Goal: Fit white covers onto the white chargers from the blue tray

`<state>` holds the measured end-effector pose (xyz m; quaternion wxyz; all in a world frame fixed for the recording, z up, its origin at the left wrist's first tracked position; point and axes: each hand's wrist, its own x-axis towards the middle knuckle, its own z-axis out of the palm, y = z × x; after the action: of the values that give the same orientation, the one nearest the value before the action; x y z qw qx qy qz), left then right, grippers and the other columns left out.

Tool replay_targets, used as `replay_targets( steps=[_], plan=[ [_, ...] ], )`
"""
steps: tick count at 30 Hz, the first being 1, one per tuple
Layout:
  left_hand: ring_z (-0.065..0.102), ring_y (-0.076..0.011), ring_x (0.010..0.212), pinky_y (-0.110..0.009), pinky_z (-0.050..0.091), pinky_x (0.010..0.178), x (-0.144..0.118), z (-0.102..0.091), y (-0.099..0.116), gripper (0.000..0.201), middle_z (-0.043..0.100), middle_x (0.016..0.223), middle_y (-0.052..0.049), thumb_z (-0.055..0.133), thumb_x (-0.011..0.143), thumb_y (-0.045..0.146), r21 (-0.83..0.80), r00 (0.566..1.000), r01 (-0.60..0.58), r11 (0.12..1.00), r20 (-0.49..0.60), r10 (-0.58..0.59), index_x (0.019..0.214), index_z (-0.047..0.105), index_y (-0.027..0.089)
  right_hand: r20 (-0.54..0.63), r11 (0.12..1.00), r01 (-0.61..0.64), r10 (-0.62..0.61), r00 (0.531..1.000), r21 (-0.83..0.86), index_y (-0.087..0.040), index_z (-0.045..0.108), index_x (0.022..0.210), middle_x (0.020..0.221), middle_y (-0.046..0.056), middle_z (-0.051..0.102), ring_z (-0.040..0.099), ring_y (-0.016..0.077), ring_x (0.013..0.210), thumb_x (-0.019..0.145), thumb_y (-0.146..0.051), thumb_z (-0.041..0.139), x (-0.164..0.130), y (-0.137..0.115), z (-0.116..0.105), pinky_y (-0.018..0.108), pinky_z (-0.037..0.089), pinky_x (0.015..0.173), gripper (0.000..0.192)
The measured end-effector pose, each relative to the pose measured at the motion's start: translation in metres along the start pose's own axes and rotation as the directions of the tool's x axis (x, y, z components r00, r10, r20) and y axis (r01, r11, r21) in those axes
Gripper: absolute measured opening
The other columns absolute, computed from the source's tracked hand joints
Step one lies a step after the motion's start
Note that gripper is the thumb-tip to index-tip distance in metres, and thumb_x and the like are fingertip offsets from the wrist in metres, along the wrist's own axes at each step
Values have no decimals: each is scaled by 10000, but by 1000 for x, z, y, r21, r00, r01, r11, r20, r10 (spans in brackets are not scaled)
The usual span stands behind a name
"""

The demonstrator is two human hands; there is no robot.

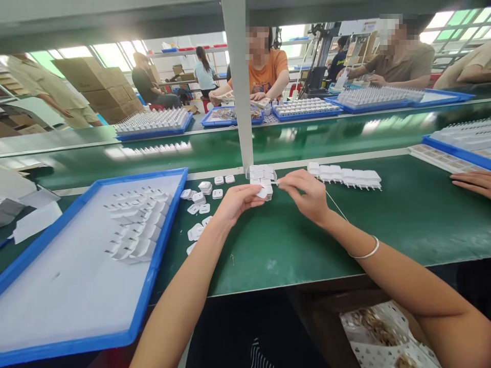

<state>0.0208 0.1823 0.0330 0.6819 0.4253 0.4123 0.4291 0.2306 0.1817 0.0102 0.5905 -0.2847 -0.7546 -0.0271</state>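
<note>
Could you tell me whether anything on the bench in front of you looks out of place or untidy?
Mostly tidy. The one oddity: loose white parts lie scattered on the green mat beside the blue tray, facing different ways, while the parts in the tray and the row on the right stand in order. Nothing looks spilled or broken.

I can read no lettering anywhere: the white plug housings by my blue tray (161,240) are blank, and the white sign (358,26) far beyond that tray is too blurred to make out.
</note>
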Motion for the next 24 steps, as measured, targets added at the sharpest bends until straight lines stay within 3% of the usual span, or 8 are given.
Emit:
replay_targets(
  steps=[3,6,11,17,21,24],
  plan=[
    [755,-181,730,-290,612,783,-2,-2,0,171,792,843,-114,823,747,246,23,999,41,999,11,-42,831,773,106,124,967,229,-215,969,-112,-253,752,978,851,59,736,668,177,802,947,-97,563,-3,0,-2,325,567,727,247],
    [761,-196,744,-321,623,814,-3,-3,1,220,792,866,-127,818,771,305,30,998,60,998,35,-61,858,777,107,248,945,285,-241,938,-160,-277,754,975,848,61,733,676,186,812,965,-100,511,-6,0,-2,340,577,740,301],
    [762,-183,809,-307,605,893,-5,-5,0,296,792,909,-131,870,727,318,59,994,74,996,77,-78,909,788,99,283,961,250,-209,936,-118,-302,764,1025,870,68,735,688,201,849,977,-123,494,-12,0,1,358,585,760,328],
    [761,-172,778,-284,609,852,-3,-6,-2,268,795,890,-129,878,713,311,60,994,79,995,73,-83,867,792,109,205,968,210,-180,962,-136,-266,749,1099,893,77,734,671,195,813,960,-99,546,-13,-5,4,326,570,697,297],
    [759,-178,737,-292,618,822,-5,-6,3,221,787,827,-132,863,731,268,28,995,88,996,52,-89,841,776,97,165,977,159,-135,977,-140,-247,723,1178,922,83,735,674,205,831,955,-103,572,-11,-8,4,341,573,740,305],
    [760,-173,740,-297,619,838,-6,-6,9,145,783,823,-113,816,777,212,-25,999,53,998,8,-53,846,763,96,107,992,75,-63,992,-104,-240,731,1114,911,77,733,679,208,828,946,-112,597,-9,-11,3,350,574,757,250]
  ],
)
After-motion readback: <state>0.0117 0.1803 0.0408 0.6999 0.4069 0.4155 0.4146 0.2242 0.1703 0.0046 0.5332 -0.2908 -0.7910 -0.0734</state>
